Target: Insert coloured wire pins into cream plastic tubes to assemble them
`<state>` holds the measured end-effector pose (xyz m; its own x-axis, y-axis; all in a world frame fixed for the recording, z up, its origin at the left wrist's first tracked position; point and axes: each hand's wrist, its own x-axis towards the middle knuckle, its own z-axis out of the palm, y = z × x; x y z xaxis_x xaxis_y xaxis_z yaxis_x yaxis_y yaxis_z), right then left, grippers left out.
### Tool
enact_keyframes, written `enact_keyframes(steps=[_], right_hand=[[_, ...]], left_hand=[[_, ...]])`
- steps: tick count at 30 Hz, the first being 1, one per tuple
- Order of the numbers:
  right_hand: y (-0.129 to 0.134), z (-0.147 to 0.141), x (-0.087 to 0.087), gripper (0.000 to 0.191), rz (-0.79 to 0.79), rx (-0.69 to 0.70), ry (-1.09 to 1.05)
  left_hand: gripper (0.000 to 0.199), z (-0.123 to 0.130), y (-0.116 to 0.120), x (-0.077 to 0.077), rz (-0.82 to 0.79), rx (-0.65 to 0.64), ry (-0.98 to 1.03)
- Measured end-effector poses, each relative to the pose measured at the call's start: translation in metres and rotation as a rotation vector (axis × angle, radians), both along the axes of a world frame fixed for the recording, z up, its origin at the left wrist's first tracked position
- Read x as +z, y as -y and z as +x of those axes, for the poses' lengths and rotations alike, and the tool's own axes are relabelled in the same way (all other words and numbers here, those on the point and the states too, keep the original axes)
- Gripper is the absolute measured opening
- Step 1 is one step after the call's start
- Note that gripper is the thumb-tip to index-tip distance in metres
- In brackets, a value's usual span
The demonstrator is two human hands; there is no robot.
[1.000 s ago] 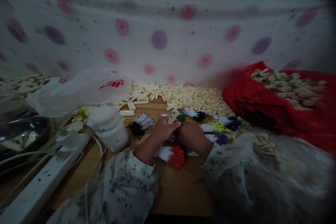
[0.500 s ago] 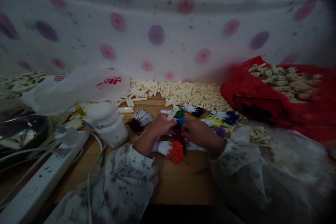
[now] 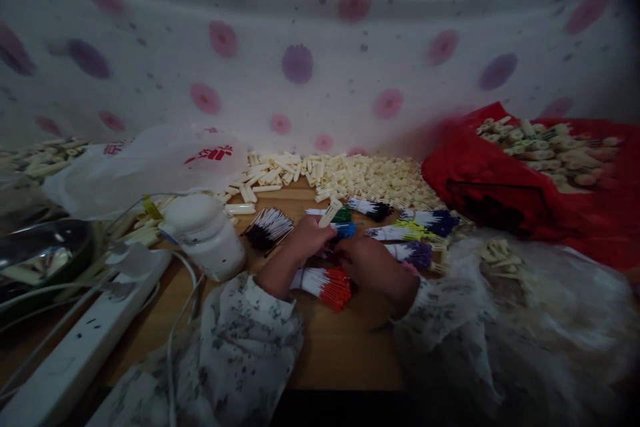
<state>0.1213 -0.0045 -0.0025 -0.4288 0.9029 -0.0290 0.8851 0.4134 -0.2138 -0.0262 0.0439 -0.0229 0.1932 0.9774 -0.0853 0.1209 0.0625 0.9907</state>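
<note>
My left hand (image 3: 311,239) is closed around a cream plastic pen part (image 3: 331,212), which points up and to the right with slots near its top. Close by on its right, my right hand (image 3: 371,263) has its fingers drawn together; whatever they hold is hidden. Bundles of white pen refills lie about the hands: red-tipped ones (image 3: 327,287) just below, blue-tipped (image 3: 346,230) and green-tipped (image 3: 343,214) above. Yellow-tipped (image 3: 403,232) and purple-tipped refills (image 3: 414,254) rest to the right. A black-tipped bundle (image 3: 270,228) lies left of my left hand.
Cream pen parts (image 3: 375,180) are heaped along the back. A red bag (image 3: 480,193) of similar pieces stands right, above a clear plastic bag (image 3: 555,293). To the left are a white jar (image 3: 205,240), a power strip (image 3: 85,340) with cables, and a white bag (image 3: 150,167).
My right hand has shifted left, closer to my left hand, uncovering more of the purple-tipped and yellow-tipped refills. My left hand stays nearly in place with the pen part.
</note>
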Motion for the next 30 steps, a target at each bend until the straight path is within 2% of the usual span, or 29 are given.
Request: enact_keyframes(steps=[5,12,17,21,23,27,30], right_hand=[[-0.004,-0.004,-0.002,0.022,-0.023,-0.018,0.005],[0.000,-0.010,0.004,0.024,0.056,-0.118,0.078],[0.007,0.015,0.014,0.019,0.107,-0.134,0.116],[0.009,0.042,0.019,0.016,0.100,-0.159,0.115],[0.008,0.047,0.017,0.016,0.107,-0.148,0.069],[0.002,0.042,0.004,0.015,0.107,-0.145,-0.143],[-0.003,0.033,-0.007,0.015,0.093,-0.162,-0.312]], left_hand=[[0.019,-0.001,-0.001,0.001,0.021,-0.017,-0.060],[0.016,-0.003,-0.004,0.000,0.067,-0.009,-0.123],[0.017,-0.004,-0.005,0.000,0.127,-0.036,-0.189],[0.014,-0.002,-0.003,0.004,0.203,0.010,-0.254],[0.015,-0.001,0.000,0.009,0.256,0.010,-0.270],[0.023,-0.002,0.007,0.019,0.354,-0.091,-0.338],[0.016,-0.006,0.007,0.022,0.377,-0.138,-0.364]])
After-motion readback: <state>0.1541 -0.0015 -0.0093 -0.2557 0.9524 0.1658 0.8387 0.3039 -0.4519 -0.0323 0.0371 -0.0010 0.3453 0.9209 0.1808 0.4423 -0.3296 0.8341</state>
